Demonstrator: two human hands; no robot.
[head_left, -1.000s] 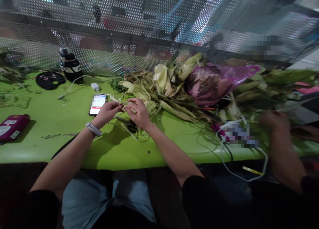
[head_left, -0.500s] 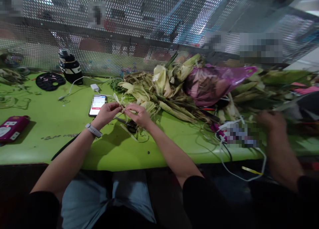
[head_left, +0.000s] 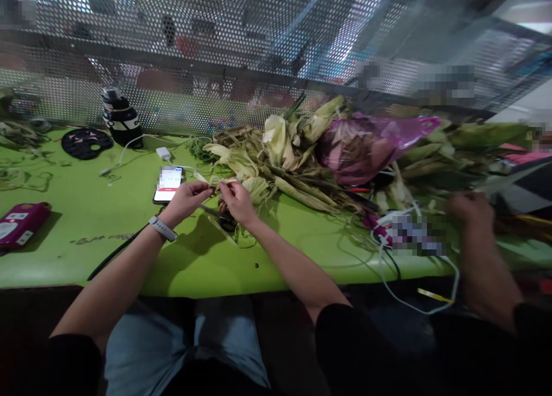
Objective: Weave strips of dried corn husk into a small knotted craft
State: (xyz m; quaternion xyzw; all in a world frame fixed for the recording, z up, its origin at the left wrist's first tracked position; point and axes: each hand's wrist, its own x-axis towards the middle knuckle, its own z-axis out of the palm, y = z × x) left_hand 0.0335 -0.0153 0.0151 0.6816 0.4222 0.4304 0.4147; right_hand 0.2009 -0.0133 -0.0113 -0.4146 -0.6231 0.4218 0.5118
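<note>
My left hand, with a pale watch on its wrist, pinches a thin pale strip of corn husk. Fingertips of my right hand pinch the same strip close beside the left ones, just above the green table. The strip's exact shape between my fingers is too small to make out. A phone with a lit screen lies behind my left hand. Under my hands are a dark-handled tool, partly hidden, and loose husk shreds. Behind my right hand lies a heap of dried corn husks.
A pink plastic bag sits on the husks. At the right, another person's hand is near white cables. Leftward are a black bottle, a black palette-shaped piece and a magenta box. A perforated metal screen stands behind.
My right hand has turned, its fingers now pointing more upward and curling at the strip. My left hand has shifted slightly. The strip stays between both hands.
</note>
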